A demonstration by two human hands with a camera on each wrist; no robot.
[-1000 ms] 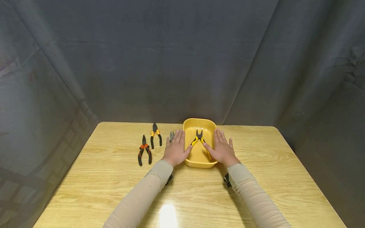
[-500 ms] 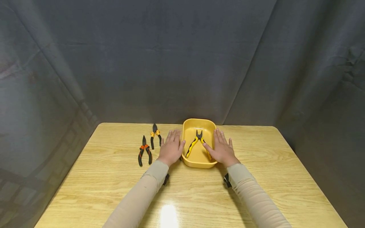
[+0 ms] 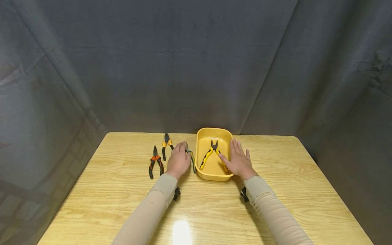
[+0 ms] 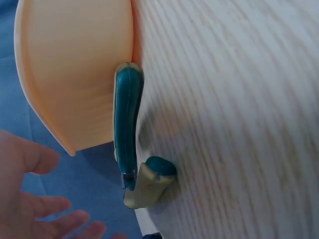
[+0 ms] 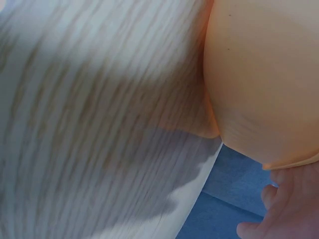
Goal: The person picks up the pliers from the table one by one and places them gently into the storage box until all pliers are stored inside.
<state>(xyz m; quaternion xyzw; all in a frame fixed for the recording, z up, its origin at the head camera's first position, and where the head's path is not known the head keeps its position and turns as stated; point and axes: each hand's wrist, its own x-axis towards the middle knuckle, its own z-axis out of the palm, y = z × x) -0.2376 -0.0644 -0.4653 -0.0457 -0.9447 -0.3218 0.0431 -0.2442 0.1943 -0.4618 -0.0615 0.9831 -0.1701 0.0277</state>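
A yellow tray stands near the table's back edge, with yellow-and-black pliers lying spread inside it. My right hand lies straight-fingered along the tray's right side, its thumb over the rim. To the tray's left, green-handled pliers lie on the table right beside the wall; the left wrist view shows their green handle close up. Over these pliers is my left hand, covering part of them in the head view. Its fingers are spread and apart from the handle, holding nothing.
Orange-and-black pliers and yellow-and-black-handled pliers lie to the left of my left hand, handles spread. A dark grey curtain hangs right behind the table's back edge.
My left hand has come off the tray's left side and moved left, over the green-handled pliers, which now show beside the tray. My right hand stays on the tray.
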